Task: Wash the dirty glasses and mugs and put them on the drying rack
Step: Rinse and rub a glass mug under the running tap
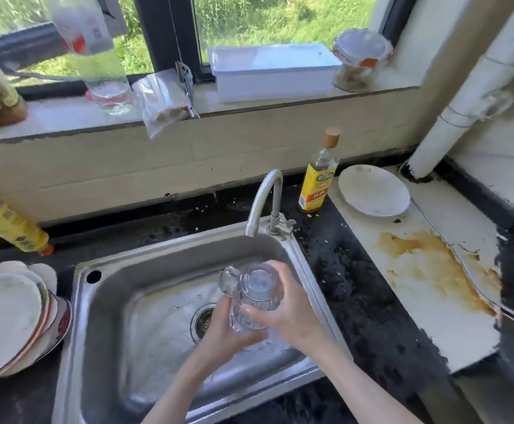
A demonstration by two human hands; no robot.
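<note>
Clear glass mug [255, 296] held over the sink [157, 301], base tipped up toward the camera, probably so it drains. Right hand [292, 313] wraps its right side, thumb across the front; left hand [222, 328] cups it from below-left, fingers curled round. Faucet [264, 200] arches just beyond; whether water is running I can't tell. Plates [14, 316] stacked far left.
</note>
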